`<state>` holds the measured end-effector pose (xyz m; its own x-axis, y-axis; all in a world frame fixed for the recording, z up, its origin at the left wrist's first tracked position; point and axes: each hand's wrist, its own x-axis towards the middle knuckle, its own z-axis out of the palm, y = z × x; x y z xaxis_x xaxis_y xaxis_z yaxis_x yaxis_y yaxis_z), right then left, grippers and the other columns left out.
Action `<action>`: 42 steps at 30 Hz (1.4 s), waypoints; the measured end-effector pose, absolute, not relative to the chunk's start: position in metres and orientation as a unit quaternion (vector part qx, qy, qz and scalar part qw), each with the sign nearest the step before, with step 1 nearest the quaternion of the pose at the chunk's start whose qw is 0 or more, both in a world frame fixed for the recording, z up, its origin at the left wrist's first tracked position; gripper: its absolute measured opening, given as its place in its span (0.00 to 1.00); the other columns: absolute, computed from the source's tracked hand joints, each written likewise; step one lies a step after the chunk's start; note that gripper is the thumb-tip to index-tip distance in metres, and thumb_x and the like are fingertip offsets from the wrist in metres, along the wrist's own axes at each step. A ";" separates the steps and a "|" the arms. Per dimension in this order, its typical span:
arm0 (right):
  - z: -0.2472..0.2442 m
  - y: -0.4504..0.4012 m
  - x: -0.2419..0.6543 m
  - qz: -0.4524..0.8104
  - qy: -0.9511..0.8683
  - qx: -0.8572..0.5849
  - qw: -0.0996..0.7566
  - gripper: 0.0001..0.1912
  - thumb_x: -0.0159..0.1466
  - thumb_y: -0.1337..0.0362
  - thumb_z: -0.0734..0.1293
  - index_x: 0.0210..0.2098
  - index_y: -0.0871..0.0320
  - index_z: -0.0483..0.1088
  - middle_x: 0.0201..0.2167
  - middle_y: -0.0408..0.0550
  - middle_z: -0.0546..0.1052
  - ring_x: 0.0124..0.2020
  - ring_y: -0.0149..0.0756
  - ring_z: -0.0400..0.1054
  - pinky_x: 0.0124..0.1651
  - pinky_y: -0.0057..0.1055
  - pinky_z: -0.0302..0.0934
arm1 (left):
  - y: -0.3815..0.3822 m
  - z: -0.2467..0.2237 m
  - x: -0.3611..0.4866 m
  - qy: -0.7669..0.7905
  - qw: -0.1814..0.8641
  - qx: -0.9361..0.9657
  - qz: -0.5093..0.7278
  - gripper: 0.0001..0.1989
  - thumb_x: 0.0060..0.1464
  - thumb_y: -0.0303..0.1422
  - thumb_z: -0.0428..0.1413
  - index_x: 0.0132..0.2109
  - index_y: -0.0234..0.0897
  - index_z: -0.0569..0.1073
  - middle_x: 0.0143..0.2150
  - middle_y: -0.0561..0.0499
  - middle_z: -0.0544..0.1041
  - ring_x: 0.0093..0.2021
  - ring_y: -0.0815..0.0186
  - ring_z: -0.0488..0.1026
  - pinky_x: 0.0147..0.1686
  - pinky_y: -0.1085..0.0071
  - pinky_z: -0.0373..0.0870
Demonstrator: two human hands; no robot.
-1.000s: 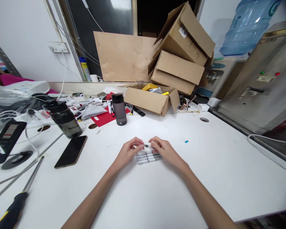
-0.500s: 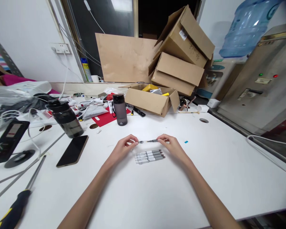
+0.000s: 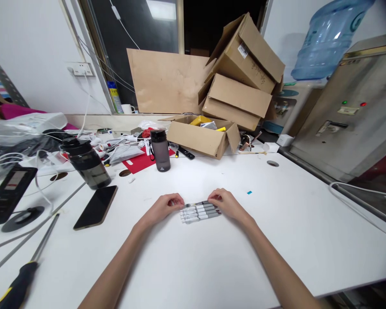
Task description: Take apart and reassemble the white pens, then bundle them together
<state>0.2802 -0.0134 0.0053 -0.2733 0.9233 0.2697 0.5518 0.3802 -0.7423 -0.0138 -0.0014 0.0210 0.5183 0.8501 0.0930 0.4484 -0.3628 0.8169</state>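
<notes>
A slim dark-and-clear pen (image 3: 195,204) lies crosswise between my two hands, at the far side of a row of pens. My left hand (image 3: 164,208) pinches its left end with thumb and fingertips. At the other end, the fingers of my right hand (image 3: 224,203) are closed on its dark tip. Several white-and-grey pens (image 3: 200,213) lie side by side on the white table (image 3: 196,262), their grey ends pointing right. The held pen is parallel to them and close against the farthest one; whether it touches the table I cannot tell.
To the left are a black phone (image 3: 95,207), a dark bottle (image 3: 86,165) and a screwdriver (image 3: 28,268). Farther back stand a grey bottle (image 3: 160,151) and an open cardboard box (image 3: 199,139). A small blue scrap (image 3: 249,192) lies to the right.
Both hands have brought the pen down and nearer, from a gap beyond the row to right beside it. The view has shifted slightly.
</notes>
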 end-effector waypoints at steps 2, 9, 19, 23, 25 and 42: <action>0.004 -0.014 0.280 0.261 -0.758 -0.488 0.345 0.09 0.65 0.62 0.66 0.34 0.54 0.78 0.35 0.47 0.79 0.40 0.42 0.69 0.44 0.36 0.60 | 0.000 0.019 -0.014 0.411 0.383 0.785 0.260 0.13 0.58 0.43 0.57 0.40 0.39 0.79 0.34 0.52 0.78 0.32 0.65 0.69 0.32 0.72 0.63; 0.003 -0.014 0.282 0.265 -0.761 -0.490 0.332 0.10 0.66 0.59 0.65 0.35 0.54 0.78 0.36 0.48 0.78 0.41 0.42 0.69 0.46 0.36 0.60 | 0.000 0.019 -0.016 0.409 0.388 0.788 0.248 0.13 0.59 0.43 0.57 0.41 0.39 0.79 0.36 0.51 0.78 0.35 0.64 0.70 0.35 0.71 0.64; 0.004 -0.016 0.270 0.269 -0.737 -0.511 0.353 0.16 0.70 0.55 0.60 0.34 0.54 0.75 0.36 0.46 0.78 0.42 0.41 0.68 0.47 0.36 0.58 | -0.008 0.008 0.012 0.476 0.340 0.732 0.349 0.16 0.66 0.44 0.49 0.45 0.40 0.76 0.44 0.48 0.78 0.46 0.58 0.72 0.49 0.63 0.66; -0.001 -0.016 0.258 0.281 -0.711 -0.515 0.387 0.16 0.71 0.55 0.58 0.39 0.54 0.74 0.41 0.46 0.77 0.46 0.42 0.67 0.53 0.38 0.58 | -0.015 -0.006 0.034 0.497 0.340 0.691 0.399 0.14 0.65 0.41 0.49 0.49 0.40 0.74 0.50 0.45 0.75 0.52 0.56 0.70 0.56 0.59 0.63; -0.004 -0.016 0.252 0.285 -0.697 -0.520 0.404 0.16 0.71 0.56 0.57 0.41 0.54 0.74 0.43 0.47 0.77 0.48 0.42 0.67 0.55 0.39 0.57 | -0.018 -0.010 0.041 0.503 0.343 0.676 0.415 0.14 0.65 0.41 0.50 0.51 0.41 0.73 0.52 0.45 0.74 0.55 0.56 0.68 0.58 0.58 0.62; -0.024 -0.009 0.231 0.386 -0.572 -0.501 0.521 0.19 0.68 0.50 0.59 0.44 0.54 0.75 0.50 0.50 0.78 0.53 0.43 0.70 0.61 0.42 0.60 | -0.019 -0.019 0.064 0.525 0.390 0.566 0.502 0.16 0.64 0.35 0.49 0.58 0.41 0.68 0.62 0.43 0.72 0.64 0.56 0.66 0.64 0.56 0.58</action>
<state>0.2311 -0.0087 -0.0237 0.0458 0.9768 0.2093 0.1712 0.1987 -0.9650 0.0637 -0.0194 -0.0190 -0.0563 0.9858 0.1583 0.2026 -0.1440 0.9686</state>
